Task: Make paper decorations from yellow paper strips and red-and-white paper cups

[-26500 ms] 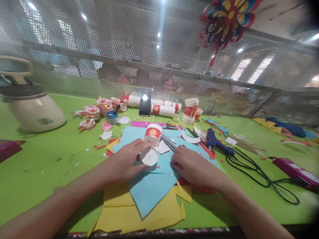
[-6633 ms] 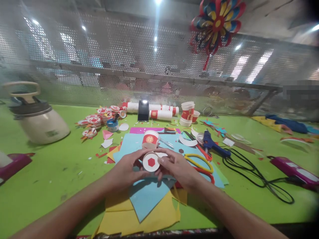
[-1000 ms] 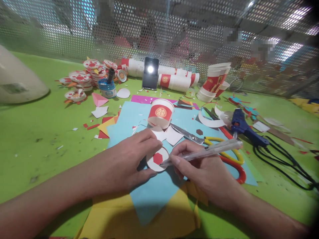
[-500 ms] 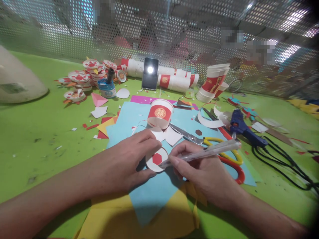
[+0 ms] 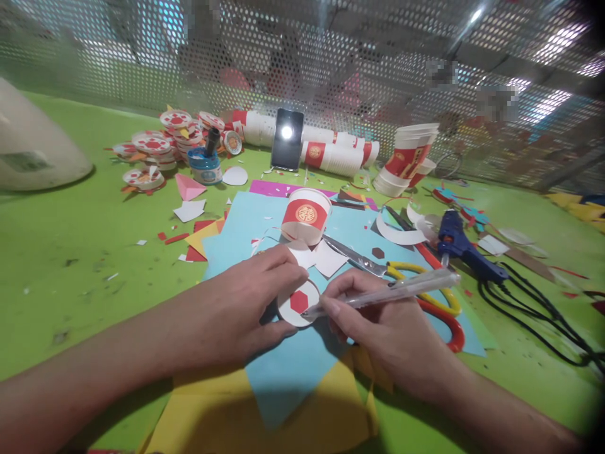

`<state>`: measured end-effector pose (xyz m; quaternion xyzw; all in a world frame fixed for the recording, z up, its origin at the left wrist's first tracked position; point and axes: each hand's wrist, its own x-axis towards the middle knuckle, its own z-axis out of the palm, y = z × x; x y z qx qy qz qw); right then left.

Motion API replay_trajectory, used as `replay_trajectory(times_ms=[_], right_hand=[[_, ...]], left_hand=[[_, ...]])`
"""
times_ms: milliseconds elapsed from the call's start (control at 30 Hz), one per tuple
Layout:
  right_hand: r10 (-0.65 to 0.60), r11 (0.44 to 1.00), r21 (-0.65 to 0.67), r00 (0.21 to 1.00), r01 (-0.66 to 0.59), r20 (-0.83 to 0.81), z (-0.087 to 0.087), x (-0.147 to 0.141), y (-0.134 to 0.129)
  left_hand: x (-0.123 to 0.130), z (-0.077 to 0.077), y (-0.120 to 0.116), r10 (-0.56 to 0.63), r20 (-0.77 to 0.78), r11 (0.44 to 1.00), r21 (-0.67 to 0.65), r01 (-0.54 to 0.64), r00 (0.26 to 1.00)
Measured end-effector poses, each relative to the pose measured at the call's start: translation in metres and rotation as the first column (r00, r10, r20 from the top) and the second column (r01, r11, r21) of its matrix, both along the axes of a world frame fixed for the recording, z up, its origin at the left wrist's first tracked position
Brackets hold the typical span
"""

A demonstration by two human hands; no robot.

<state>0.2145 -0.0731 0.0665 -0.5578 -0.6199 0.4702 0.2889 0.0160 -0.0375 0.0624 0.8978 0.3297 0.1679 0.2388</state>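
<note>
A white disc [image 5: 309,295] with a red hexagon [image 5: 299,302] in its middle lies over light blue paper [image 5: 278,384]. My left hand [image 5: 255,296] grips the disc's left edge between thumb and fingers. Pinched in my right hand [image 5: 368,312] is a clear pen [image 5: 401,287], its tip on the disc just below and right of the hexagon. Right behind the disc stands a red and white paper cup [image 5: 306,216], with white paper pieces [image 5: 329,257] in front of it. Scissors [image 5: 362,258] with yellow and red handles lie beyond my right hand, blades pointing to the cup.
A blue glue gun [image 5: 467,249] with a black cable lies at the right. Behind are stacked cups [image 5: 333,157], a phone [image 5: 287,140] standing upright, a blue jar [image 5: 205,166] and several paper-disc figures [image 5: 151,144]. Yellow paper [image 5: 265,419] lies nearest me.
The camera view has shifted slightly. Both hands, the disc and the pen keep nearly the same positions relative to one another.
</note>
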Motion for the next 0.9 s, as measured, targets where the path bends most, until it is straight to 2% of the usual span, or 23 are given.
replay_trajectory(times_ms=[167,367,900], right_hand=[[-0.004,1.000,0.004,1.000,0.004,0.019,-0.0006,0.0003,0.0008],[0.001,1.000,0.003,1.000,-0.001,0.012,-0.0003,0.0010,0.0006],[-0.018,1.000,0.011,1.000,0.017,0.013,0.0002,-0.0006,0.0012]], left_hand=[[0.0000,0.0031,-0.0002,-0.010,-0.014,1.000,-0.017,0.010,1.000],[-0.0002,-0.0004,-0.0009,-0.009,-0.051,1.000,-0.012,0.009,0.999],[-0.0007,0.0004,-0.0010,-0.015,-0.048,1.000,-0.028,0.014,0.999]])
